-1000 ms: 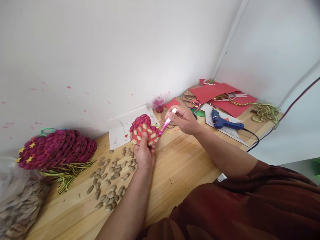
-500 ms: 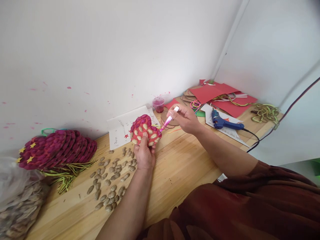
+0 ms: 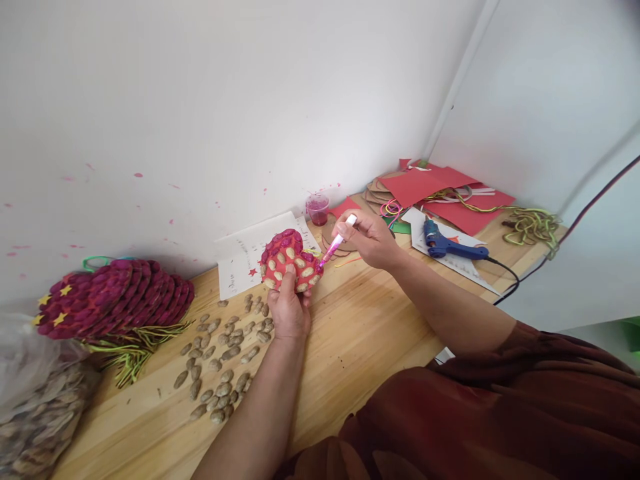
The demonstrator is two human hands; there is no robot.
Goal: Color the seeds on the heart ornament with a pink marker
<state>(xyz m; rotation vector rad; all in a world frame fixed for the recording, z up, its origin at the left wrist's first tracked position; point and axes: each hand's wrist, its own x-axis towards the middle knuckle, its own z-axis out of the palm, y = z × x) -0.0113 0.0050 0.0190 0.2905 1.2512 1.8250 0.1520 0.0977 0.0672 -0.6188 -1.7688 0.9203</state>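
My left hand (image 3: 290, 308) grips a round red disc (image 3: 283, 267) by its lower edge, thumb on the front. Peanuts are stuck on its face; those along the top and right edge are coated magenta, the others are bare and pale. In my right hand (image 3: 369, 239) is a paintbrush (image 3: 336, 245) with a white handle end and a magenta-smeared shaft. Its tip meets the peanuts at the disc's right edge. Behind the hands, against the wall, stands a clear plastic cup (image 3: 317, 210) of magenta paint.
Loose peanuts (image 3: 225, 353) lie scattered on the wooden table (image 3: 350, 373). At left are stacked magenta peanut discs (image 3: 120, 297) with yellow stars and a bag of peanuts (image 3: 45, 413). A blue glue gun (image 3: 450, 247), red paper (image 3: 427, 183) and yellow-green cord (image 3: 533, 227) sit at right.
The brush has shifted very slightly down and left along the disc's right edge. My left hand and the disc stay in place.
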